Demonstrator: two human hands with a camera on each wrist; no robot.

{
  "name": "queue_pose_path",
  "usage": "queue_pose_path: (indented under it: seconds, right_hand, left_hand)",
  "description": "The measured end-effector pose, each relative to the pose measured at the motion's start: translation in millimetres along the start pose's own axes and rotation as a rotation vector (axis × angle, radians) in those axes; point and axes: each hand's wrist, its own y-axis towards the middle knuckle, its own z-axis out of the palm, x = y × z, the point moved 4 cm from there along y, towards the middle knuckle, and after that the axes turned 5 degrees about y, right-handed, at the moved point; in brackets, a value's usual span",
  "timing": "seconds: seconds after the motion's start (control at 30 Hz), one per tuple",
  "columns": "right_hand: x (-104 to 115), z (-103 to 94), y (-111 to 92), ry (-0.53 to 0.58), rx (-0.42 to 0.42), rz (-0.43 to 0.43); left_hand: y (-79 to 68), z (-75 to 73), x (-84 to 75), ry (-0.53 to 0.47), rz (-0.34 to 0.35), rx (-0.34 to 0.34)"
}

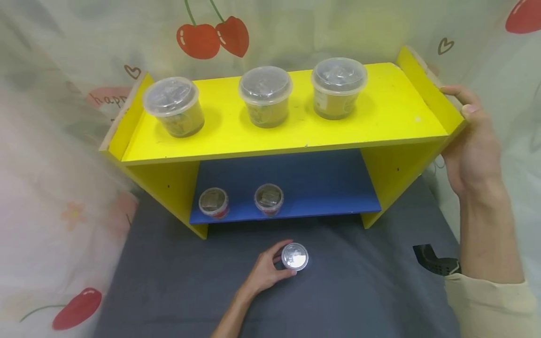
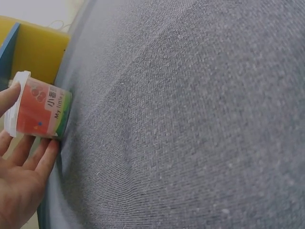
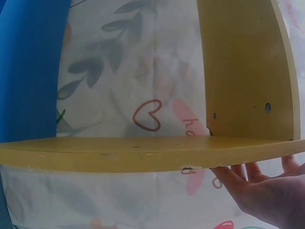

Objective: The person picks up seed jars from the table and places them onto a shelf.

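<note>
My left hand (image 1: 265,272) holds a small lidded plastic cup (image 1: 295,256) on the grey cloth in front of the shelf, thumb on one side and fingers on the other. The left wrist view shows the cup's (image 2: 40,107) red and green printed label and pale lid. My right hand (image 1: 477,145) grips the upper right side panel (image 1: 431,89) of the yellow and blue shelf (image 1: 380,103), its fingers at the panel's edge. From the right wrist, the fingers (image 3: 255,172) are seen against the panel's outer face.
Three larger lidded tubs (image 1: 265,96) stand on the yellow top board. Two small lidded cups (image 1: 213,203) are on the blue lower board (image 1: 325,188), left and middle. A black strap-like object (image 1: 435,262) lies near the right sleeve. Printed curtains (image 1: 55,188) hang behind and beside.
</note>
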Motion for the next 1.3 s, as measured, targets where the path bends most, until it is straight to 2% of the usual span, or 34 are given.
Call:
queue_pose_path:
  seconds: [0.07, 0.17, 0.3, 0.4, 0.83, 1.0, 1.3]
  right_hand:
    - [-0.3, -0.2, -0.4, 0.002, -0.002, -0.001]
    - [-0.3, 0.4, -0.8, 0.001, 0.001, -0.011]
    - [0.4, 1.2, -1.2, 0.002, 0.009, -0.024]
    - [1.1, 1.3, -1.3, 0.001, 0.012, -0.027]
    - [0.5, 1.3, -1.0, 0.01, 0.009, -0.027]
    - [-0.3, 1.3, -1.5, 0.008, 0.005, -0.017]
    - [-0.6, 1.5, -1.7, 0.006, 0.004, -0.021]
  left_hand:
    - [-0.5, 0.3, -1.4, 0.001, -0.001, -0.01]
    - [-2.5, -2.7, -17.2, 0.004, -0.008, -0.011]
    - [-2.1, -1.6, -15.3, 0.005, -0.02, -0.019]
    - [0.5, 3.4, 1.0, 0.022, -0.007, -0.037]
    - [4.8, 9.5, -1.0, 0.032, 0.003, -0.072]
    - [6.6, 12.6, -3.2, 0.025, 0.027, -0.084]
    - [11.2, 14.8, -13.9, 0.015, 0.044, -0.09]
